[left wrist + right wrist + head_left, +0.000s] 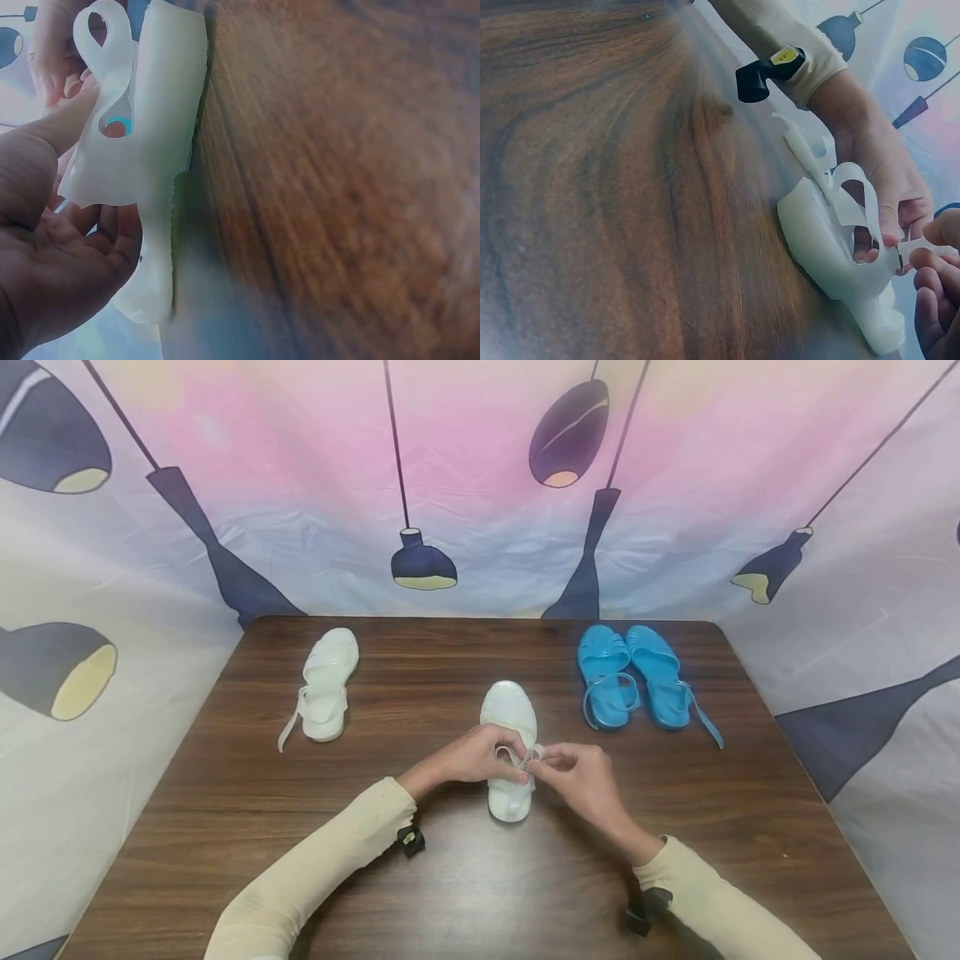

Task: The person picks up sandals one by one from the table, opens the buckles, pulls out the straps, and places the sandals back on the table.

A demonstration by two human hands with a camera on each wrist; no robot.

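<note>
A white jelly sandal (508,703) lies sole-down on the table, toe pointing away from me. My left hand (487,755) reaches over its left side, thumb and fingers pinching the ankle strap at the small metal buckle (900,259). From the right, my right hand (581,774) pinches the strap's free end (921,247) between thumb and forefinger, close beside the buckle. In the right wrist view the strap loops up above the heel and its tail passes through the buckle. The left wrist view shows the sandal's heel (174,67) side-on, with my left fingers partly hidden behind it.
Another white sandal (330,664) lies at the back left, its strap hanging loose. At the back right sit two blue sandals (603,647), side by side, the right one with its strap (705,722) undone. A printed cloth (480,485) hangs behind the brown wooden table (420,677).
</note>
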